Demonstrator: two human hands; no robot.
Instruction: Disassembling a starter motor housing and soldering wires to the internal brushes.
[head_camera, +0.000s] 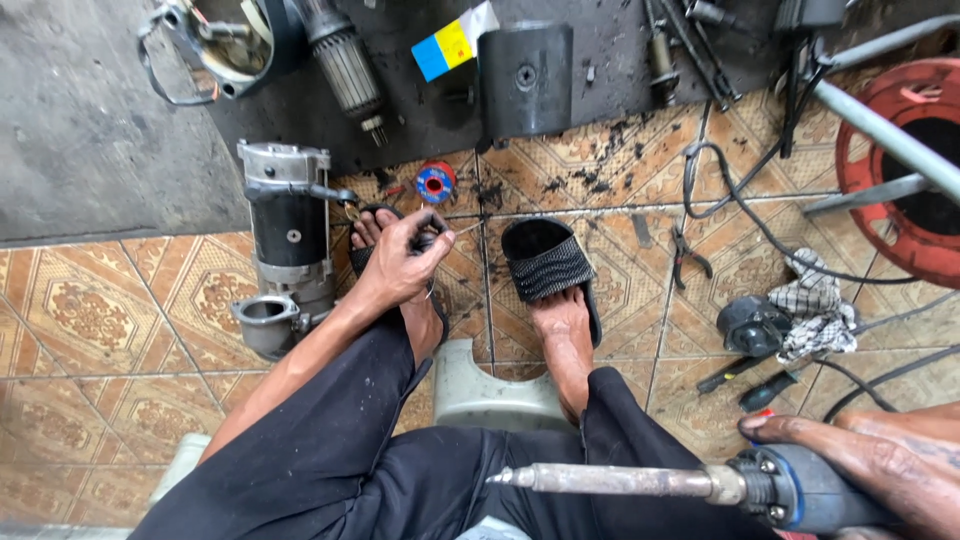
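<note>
The left hand (400, 258) is reaching down to the floor over the left foot, its fingers curled shut around a small dark part (428, 238) pinched at the fingertips. What kind of part it is cannot be told. At nine o'clock from that hand, just beside it, a starter motor (288, 250) is lying on the tiles (90, 310), its open nose pointing toward the person. At twelve o'clock from the hand, a small solder spool (436, 182) is sitting near the edge of a dark mat (600, 60).

The right hand (880, 460) is coming in at the lower right, wrapped closed around the blue handle of a soldering iron (640, 481), whose long metal tip is pointing toward nine o'clock across the lap. At three o'clock from the left hand, the right foot is resting in a black sandal (545, 262). Further toward three o'clock, pliers (688, 258) and a checked rag (815, 305) are lying on the tiles, with a red reel (905, 175) at two o'clock.
</note>
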